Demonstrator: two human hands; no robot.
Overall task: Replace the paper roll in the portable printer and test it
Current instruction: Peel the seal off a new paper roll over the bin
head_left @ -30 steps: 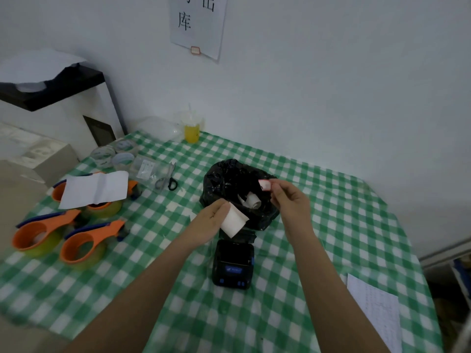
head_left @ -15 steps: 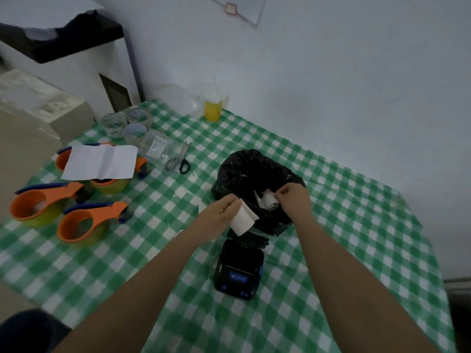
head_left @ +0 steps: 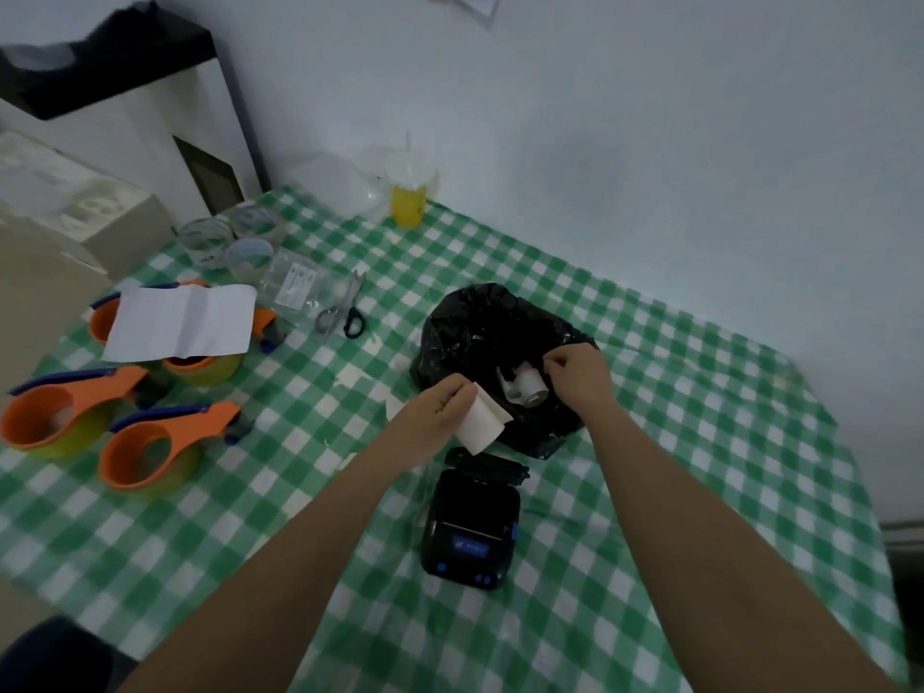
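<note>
A small black portable printer (head_left: 470, 530) with blue buttons lies on the green checked tablecloth, its lid open toward the far side. Just beyond it sits a black plastic bag (head_left: 480, 332) with its mouth open. My left hand (head_left: 435, 410) pinches a white paper roll (head_left: 482, 419) above the bag's near edge. My right hand (head_left: 577, 375) reaches into the bag with fingers closed; whether it grips anything is unclear. A small white roll (head_left: 530, 387) and paper scraps lie inside, right by its fingertips.
Three orange tape dispensers (head_left: 150, 450) stand at the left, one under a white sheet (head_left: 182, 322). Scissors (head_left: 342, 312), clear tape rolls (head_left: 205, 240) and a clear packet lie behind them. A cup of yellow drink (head_left: 409, 195) stands by the wall.
My right hand dropped from above the bag, where it held a small pinkish scrap, down into the bag's mouth. The left hand kept the paper roll. The camera tilted downward.
</note>
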